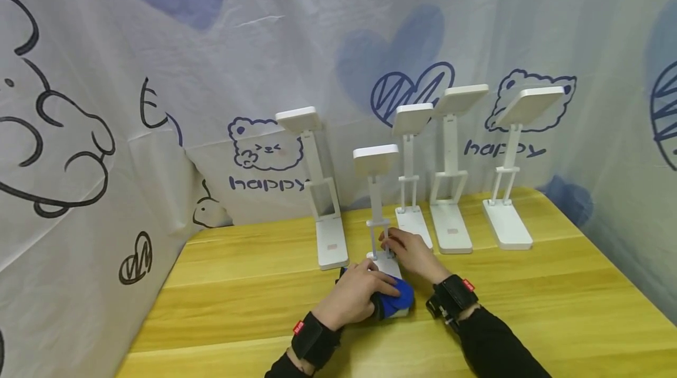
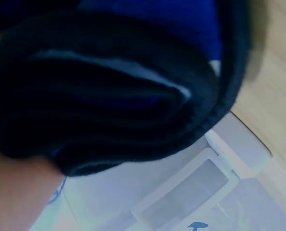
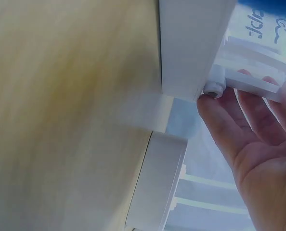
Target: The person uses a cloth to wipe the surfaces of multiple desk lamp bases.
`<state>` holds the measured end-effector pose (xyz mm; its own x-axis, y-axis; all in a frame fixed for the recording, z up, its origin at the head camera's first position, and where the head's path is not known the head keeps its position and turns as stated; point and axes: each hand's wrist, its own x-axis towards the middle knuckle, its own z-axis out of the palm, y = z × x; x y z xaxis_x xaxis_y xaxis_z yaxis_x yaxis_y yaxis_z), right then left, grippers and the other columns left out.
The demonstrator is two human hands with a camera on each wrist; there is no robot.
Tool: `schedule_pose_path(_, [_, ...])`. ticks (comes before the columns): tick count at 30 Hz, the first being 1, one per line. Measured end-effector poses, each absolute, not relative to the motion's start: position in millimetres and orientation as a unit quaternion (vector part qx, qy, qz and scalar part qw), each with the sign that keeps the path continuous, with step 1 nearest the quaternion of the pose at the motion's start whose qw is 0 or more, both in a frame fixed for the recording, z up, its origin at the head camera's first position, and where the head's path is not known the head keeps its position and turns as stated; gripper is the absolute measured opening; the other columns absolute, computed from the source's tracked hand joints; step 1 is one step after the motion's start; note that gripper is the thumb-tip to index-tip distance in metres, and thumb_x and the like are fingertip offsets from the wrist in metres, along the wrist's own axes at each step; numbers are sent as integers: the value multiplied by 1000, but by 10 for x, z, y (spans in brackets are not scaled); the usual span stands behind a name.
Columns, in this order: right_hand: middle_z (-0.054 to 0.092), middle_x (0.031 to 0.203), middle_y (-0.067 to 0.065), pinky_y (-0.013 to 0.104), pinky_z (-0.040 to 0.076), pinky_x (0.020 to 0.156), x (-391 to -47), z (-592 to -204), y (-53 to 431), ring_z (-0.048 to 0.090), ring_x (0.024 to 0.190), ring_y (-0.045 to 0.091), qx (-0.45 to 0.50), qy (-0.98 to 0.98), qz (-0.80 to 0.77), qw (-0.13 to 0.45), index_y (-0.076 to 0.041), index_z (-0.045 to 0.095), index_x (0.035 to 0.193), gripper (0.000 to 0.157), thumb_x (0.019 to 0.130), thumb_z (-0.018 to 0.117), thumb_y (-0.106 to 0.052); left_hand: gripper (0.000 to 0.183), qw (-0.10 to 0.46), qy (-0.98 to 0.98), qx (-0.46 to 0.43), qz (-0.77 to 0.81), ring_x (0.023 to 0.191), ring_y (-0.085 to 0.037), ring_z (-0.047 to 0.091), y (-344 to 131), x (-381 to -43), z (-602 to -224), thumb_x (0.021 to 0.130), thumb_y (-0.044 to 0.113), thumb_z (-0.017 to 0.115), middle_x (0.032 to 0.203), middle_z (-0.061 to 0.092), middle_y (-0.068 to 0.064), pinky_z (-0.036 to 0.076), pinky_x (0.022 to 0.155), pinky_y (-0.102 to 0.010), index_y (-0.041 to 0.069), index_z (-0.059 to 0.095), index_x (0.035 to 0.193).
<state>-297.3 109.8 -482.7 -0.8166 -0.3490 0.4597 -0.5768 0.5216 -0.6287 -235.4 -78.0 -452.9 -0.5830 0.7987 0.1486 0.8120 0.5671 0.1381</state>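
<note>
A white folding desk lamp [image 1: 376,161] stands at the front of the lamps, its head raised on a hinged arm. My left hand [image 1: 353,295] holds a folded blue cloth [image 1: 398,295] with black edging against the front of that lamp's base. In the left wrist view the folded layers of the cloth [image 2: 133,139] fill the upper part. My right hand [image 1: 415,254] grips the lamp's lower support arm just above the base. The right wrist view shows the thumb of the right hand [image 3: 263,159] at the hinge, with the other fingers behind the support arm [image 3: 253,86].
Several similar white lamps stand behind: one at the left [image 1: 332,243], others at the back and right [image 1: 506,222]. All are on a yellow wood-grain table [image 1: 238,295]. A printed cloth backdrop [image 1: 211,72] hangs behind and at the sides.
</note>
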Motion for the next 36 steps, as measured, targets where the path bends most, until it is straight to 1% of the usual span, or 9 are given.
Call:
schedule_pose_path(5, [61,75,9,31,41,55,-2971,-4832,1109,49,59,10,271,-864,409,115,-11,61,95,16,100,46,-14,60,-21,-874,-464,-142,91,-10,50,-898,-2330,-4424,67,-16,56,113,68,11,41,76,-22,30,76,100])
schedule_pose_path(8, [61,76,8,30,41,54,-2993,-4835,1112,49,58,8,274,-865,404,113,-11,61,96,17,100,45,-16,59,-24,-878,-455,-147,91,-9,52,-968,-2339,-4380,65,-16,56,110,70,10,42,76,-21,28,77,97])
schedule_pose_path(11, [61,76,8,30,40,53,-3008,-4821,1118,48,58,9,274,-866,404,112,-12,61,95,18,100,45,-17,57,-4,-891,-434,-134,94,-11,52,-1007,-2365,-4370,67,-15,57,110,70,11,44,76,-25,29,77,98])
schedule_pose_path(16, [62,78,9,30,40,54,-2999,-4799,1130,49,59,11,267,-869,403,105,-13,60,94,17,101,44,-17,54,44,-917,-387,-91,98,-18,50,-982,-2395,-4425,73,-10,62,115,68,8,45,76,-38,29,74,108])
schedule_pose_path(21, [61,78,7,30,40,56,-2987,-4808,1131,48,61,11,269,-868,403,109,-12,59,95,16,100,44,-16,49,111,-924,-363,-44,93,-19,49,-888,-2407,-4515,75,-1,68,116,67,3,45,73,-39,29,70,114])
schedule_pose_path(26, [61,77,7,30,39,54,-2980,-4813,1120,47,59,10,269,-868,402,115,-11,58,92,17,100,45,-16,50,167,-928,-332,-13,93,-22,48,-825,-2434,-4628,75,4,69,118,65,-2,44,70,-38,27,66,120])
schedule_pose_path(29, [59,75,6,29,39,54,-2971,-4819,1111,47,59,10,271,-867,402,113,-10,58,93,17,100,44,-16,49,182,-930,-320,-13,91,-22,47,-793,-2444,-4671,76,4,68,116,66,-3,43,68,-37,26,66,119])
schedule_pose_path(32, [57,73,5,29,39,54,-2958,-4810,1102,46,58,10,273,-867,401,114,-10,59,94,17,100,45,-14,47,185,-928,-322,-14,91,-23,47,-764,-2447,-4682,76,5,69,115,66,-4,43,68,-37,25,66,118])
schedule_pose_path(36, [58,73,3,29,39,55,-2954,-4795,1098,47,58,10,270,-868,396,127,-10,60,93,16,100,46,-14,49,179,-924,-337,-11,95,-23,48,-726,-2452,-4680,76,6,69,119,64,-3,43,70,-38,26,64,121])
